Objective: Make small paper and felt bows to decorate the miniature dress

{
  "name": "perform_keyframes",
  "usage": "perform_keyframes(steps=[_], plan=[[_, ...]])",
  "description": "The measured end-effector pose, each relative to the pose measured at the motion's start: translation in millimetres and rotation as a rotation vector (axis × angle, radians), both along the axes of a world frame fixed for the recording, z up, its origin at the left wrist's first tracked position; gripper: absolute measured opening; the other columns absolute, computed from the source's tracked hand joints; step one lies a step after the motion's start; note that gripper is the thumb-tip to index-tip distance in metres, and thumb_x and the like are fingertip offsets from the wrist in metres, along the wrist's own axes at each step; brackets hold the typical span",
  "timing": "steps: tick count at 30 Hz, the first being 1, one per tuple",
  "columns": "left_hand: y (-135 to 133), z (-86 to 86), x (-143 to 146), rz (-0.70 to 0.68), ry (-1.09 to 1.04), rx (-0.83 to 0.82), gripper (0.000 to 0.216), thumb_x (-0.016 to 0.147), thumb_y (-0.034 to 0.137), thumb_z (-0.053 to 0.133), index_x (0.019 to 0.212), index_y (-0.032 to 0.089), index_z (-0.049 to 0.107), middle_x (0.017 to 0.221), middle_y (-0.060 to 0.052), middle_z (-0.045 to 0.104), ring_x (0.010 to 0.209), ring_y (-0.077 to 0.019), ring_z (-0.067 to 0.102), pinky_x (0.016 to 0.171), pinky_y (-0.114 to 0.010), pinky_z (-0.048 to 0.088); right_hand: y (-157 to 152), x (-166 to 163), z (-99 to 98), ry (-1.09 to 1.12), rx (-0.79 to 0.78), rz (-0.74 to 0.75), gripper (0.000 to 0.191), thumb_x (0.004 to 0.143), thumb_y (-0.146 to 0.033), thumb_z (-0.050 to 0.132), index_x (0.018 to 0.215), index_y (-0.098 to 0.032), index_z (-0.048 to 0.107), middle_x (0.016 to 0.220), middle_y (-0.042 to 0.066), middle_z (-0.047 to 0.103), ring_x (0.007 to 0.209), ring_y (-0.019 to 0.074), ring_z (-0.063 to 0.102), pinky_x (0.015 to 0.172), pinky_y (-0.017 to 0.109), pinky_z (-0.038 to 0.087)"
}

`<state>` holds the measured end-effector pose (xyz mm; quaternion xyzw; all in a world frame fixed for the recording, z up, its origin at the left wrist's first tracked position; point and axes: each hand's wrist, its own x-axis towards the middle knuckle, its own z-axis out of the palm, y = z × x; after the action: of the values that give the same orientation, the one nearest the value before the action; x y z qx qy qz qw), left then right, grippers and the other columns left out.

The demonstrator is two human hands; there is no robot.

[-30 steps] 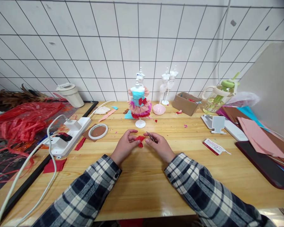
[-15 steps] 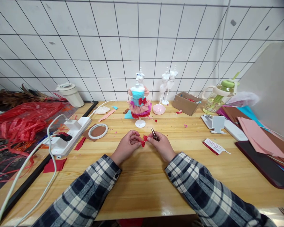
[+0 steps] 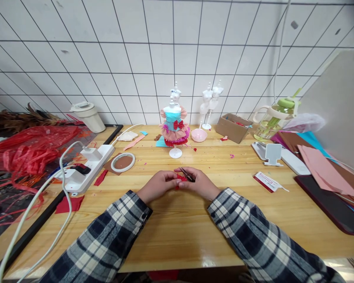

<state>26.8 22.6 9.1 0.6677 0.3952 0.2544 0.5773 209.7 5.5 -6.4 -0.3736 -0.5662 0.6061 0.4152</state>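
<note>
Between my fingertips sits a small folded piece of red crepe paper [image 3: 181,179], partly covered by the fingers. My left hand [image 3: 159,185] pinches its left side. My right hand [image 3: 203,184] pinches the other side and also keeps a small pair of dark metal scissors or snips [image 3: 188,175] tucked in the fingers, tips pointing up and left. Beyond the hands stands a mini dress form [image 3: 173,125] wearing a blue bodice, a red bow and ruffled pink and red paper layers.
Tape roll [image 3: 122,162], red paper scraps [image 3: 69,204] and a power strip [image 3: 90,169] with trailing white cables lie left. A pink bowl [image 3: 199,135], bare dress forms [image 3: 214,104] and a cardboard box [image 3: 233,128] stand behind. Right are a phone stand [image 3: 273,154], bottle [image 3: 271,122] and coloured paper [image 3: 324,169].
My hands have come closer together, and the red paper is now bunched between them. The metal tool in my right hand has tilted further left.
</note>
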Motion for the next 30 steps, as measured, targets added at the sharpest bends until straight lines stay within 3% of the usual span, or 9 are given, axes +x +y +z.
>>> perform_keyframes(steps=[2,4,9,13,17,26,30], plan=[[-0.1,3.1,-2.7,-0.075,-0.048,-0.069,0.029,0.076,0.044,0.068,0.075,0.016,0.070,0.076,-0.004,0.068,0.074,-0.0190,0.060,0.073,-0.029,0.046,-0.9,1.2,1.0,0.051,-0.036,0.108,0.057,0.064,-0.033,0.081,0.117,-0.021,0.064,0.113,0.005,0.067,0.103,0.0200,0.061,0.094,0.034,0.044],[-0.2,6.1,-4.7,-0.128,-0.053,-0.083,0.029,0.076,0.045,0.068,0.071,0.016,0.069,0.075,-0.004,0.067,0.074,-0.0187,0.059,0.073,-0.028,0.046,-1.4,1.9,1.3,0.057,-0.065,0.144,0.055,0.064,-0.034,0.081,0.114,-0.019,0.066,0.107,0.005,0.069,0.100,0.0196,0.062,0.093,0.034,0.044],[1.0,9.6,-8.3,-0.223,-0.005,-0.062,0.036,0.077,0.051,0.065,0.068,0.016,0.063,0.066,-0.001,0.057,0.068,-0.0153,0.051,0.066,-0.025,0.042,-2.2,2.5,1.0,0.039,-0.125,0.114,0.042,0.059,-0.042,0.083,0.088,-0.014,0.070,0.080,0.002,0.068,0.071,0.0138,0.059,0.069,0.027,0.046],[2.4,7.0,-10.1,-0.228,0.004,-0.051,0.038,0.081,0.054,0.060,0.077,0.016,0.063,0.070,-0.001,0.055,0.068,-0.0141,0.048,0.065,-0.025,0.041,-1.6,3.9,0.4,0.050,-0.197,0.056,0.041,0.062,-0.046,0.081,0.085,-0.015,0.067,0.064,-0.002,0.060,0.046,0.0053,0.038,0.044,0.020,0.027],[2.0,3.3,-8.7,-0.185,-0.069,-0.055,0.035,0.084,0.051,0.058,0.080,0.016,0.064,0.073,-0.001,0.055,0.069,-0.0138,0.048,0.067,-0.025,0.041,0.1,2.9,0.8,0.057,-0.173,-0.025,0.038,0.062,-0.046,0.079,0.080,-0.016,0.064,0.061,-0.004,0.058,0.043,0.0042,0.032,0.040,0.021,0.021],[-0.4,-5.2,-2.1,-0.012,-0.162,-0.158,0.027,0.077,0.043,0.067,0.074,0.016,0.062,0.065,0.001,0.050,0.061,-0.0117,0.041,0.058,-0.024,0.031,-1.7,-4.6,7.9,-0.070,-0.002,-0.133,0.030,0.066,-0.042,0.075,0.077,-0.018,0.062,0.066,-0.001,0.058,0.056,0.0106,0.045,0.051,0.024,0.034],[1.9,-5.8,-1.3,0.174,-0.215,-0.095,0.024,0.075,0.039,0.068,0.074,0.016,0.062,0.070,0.000,0.055,0.065,-0.0126,0.046,0.065,-0.025,0.035,-2.7,-3.9,1.9,-0.119,0.015,-0.244,0.038,0.083,-0.056,0.054,0.090,-0.019,0.060,0.061,-0.003,0.050,0.054,0.0117,0.043,0.053,0.026,0.034]])
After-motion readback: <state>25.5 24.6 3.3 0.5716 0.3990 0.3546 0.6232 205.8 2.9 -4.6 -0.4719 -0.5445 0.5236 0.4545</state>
